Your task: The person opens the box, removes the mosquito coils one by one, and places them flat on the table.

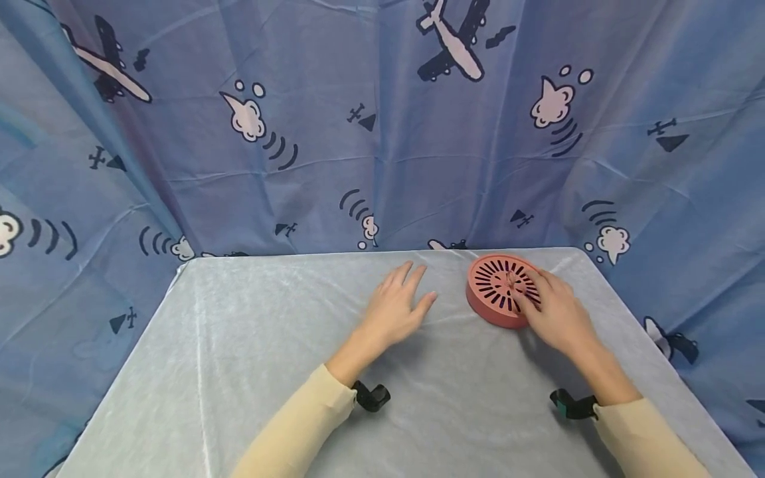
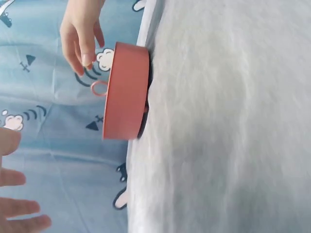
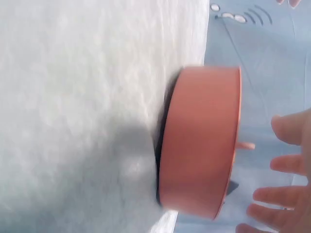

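Note:
A round, red mosquito coil holder (image 1: 496,311) stands flat on the table, its lid cut with radial slots. From the lid's centre rises a small wire ring (image 3: 246,145). My right hand (image 1: 560,313) hovers just above the holder's right side, fingers spread and loosely bent. Both wrist views show a gap between that hand (image 2: 81,29) and the lid, so it touches neither lid nor ring. To the left of the holder, my left hand (image 1: 391,311) is held over the cloth with fingers extended and nothing in them. The holder's underside is hidden.
A pale, velvety cloth (image 1: 269,358) covers the table. Behind it and at both sides hangs a blue curtain (image 1: 323,126) printed with planes and clouds. The holder sits near the table's back right corner. Each wrist carries a black camera mount (image 1: 372,397).

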`<move>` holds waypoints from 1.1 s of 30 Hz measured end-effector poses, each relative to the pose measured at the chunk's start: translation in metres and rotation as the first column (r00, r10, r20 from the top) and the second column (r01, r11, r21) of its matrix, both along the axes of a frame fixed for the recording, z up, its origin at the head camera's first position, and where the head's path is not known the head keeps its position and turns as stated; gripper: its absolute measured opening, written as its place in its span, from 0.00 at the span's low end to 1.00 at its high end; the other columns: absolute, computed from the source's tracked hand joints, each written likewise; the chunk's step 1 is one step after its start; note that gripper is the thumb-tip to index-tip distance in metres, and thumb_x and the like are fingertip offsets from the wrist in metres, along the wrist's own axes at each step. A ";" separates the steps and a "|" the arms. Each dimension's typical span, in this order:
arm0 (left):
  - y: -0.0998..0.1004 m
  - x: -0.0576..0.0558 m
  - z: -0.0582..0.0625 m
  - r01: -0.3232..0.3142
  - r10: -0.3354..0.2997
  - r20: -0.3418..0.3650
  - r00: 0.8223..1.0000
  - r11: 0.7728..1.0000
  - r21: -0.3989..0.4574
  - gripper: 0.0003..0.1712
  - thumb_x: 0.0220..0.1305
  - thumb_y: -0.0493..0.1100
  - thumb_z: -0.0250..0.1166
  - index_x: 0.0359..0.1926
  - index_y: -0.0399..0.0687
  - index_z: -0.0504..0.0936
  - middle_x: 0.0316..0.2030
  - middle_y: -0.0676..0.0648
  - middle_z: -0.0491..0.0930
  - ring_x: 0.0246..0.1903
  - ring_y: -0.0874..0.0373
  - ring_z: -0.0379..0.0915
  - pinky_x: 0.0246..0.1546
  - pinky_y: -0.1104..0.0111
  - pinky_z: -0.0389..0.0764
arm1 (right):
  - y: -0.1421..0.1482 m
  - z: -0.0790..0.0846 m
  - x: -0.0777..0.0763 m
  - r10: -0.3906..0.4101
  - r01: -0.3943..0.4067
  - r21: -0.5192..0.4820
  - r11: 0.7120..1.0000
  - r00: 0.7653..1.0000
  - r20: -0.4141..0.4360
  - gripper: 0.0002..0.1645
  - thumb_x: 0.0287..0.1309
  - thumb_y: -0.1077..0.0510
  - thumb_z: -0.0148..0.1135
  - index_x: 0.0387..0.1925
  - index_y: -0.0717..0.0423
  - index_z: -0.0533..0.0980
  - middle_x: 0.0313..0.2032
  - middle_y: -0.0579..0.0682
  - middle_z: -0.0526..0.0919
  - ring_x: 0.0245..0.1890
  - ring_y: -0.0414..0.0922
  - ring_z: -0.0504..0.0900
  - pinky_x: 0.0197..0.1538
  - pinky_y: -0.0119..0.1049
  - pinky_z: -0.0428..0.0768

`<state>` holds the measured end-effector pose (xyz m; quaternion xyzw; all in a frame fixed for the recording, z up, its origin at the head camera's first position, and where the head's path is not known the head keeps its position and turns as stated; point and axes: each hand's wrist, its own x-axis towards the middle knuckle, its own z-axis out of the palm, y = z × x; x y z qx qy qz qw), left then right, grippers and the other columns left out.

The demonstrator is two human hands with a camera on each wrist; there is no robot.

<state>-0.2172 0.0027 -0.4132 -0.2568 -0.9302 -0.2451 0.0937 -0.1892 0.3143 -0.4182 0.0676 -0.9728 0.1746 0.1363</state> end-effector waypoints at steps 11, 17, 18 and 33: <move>0.039 -0.028 -0.020 0.035 -0.040 0.047 0.998 0.996 0.087 0.32 0.78 0.57 0.51 0.75 0.49 0.66 0.72 0.43 0.65 0.71 0.48 0.61 0.71 0.55 0.67 | 0.030 -0.008 -0.017 -0.048 0.049 -0.072 0.996 0.999 0.026 0.32 0.73 0.50 0.54 0.68 0.69 0.66 0.66 0.73 0.67 0.64 0.74 0.63 0.61 0.75 0.63; 0.058 -0.038 -0.037 0.055 -0.069 0.067 0.995 0.980 0.192 0.30 0.77 0.54 0.54 0.73 0.48 0.69 0.69 0.45 0.71 0.69 0.50 0.65 0.71 0.60 0.65 | 0.038 -0.021 -0.024 -0.042 0.049 -0.149 0.988 0.998 0.051 0.33 0.75 0.49 0.52 0.67 0.71 0.66 0.63 0.74 0.67 0.64 0.73 0.65 0.63 0.71 0.63; 0.062 -0.039 -0.039 0.056 -0.073 0.074 0.995 0.976 0.209 0.30 0.77 0.54 0.54 0.73 0.48 0.69 0.68 0.46 0.71 0.69 0.50 0.65 0.71 0.61 0.65 | 0.039 -0.023 -0.024 -0.035 0.044 -0.166 0.985 0.998 0.057 0.33 0.75 0.50 0.52 0.67 0.72 0.66 0.62 0.75 0.68 0.63 0.73 0.65 0.62 0.71 0.64; 0.108 -0.041 -0.055 -0.001 -0.098 0.282 0.954 0.943 0.332 0.32 0.74 0.56 0.57 0.74 0.50 0.68 0.69 0.45 0.69 0.68 0.54 0.66 0.70 0.65 0.66 | 0.045 -0.037 -0.028 -0.018 0.066 -0.319 0.946 0.988 0.151 0.37 0.76 0.44 0.52 0.70 0.69 0.65 0.66 0.76 0.66 0.66 0.74 0.63 0.63 0.71 0.65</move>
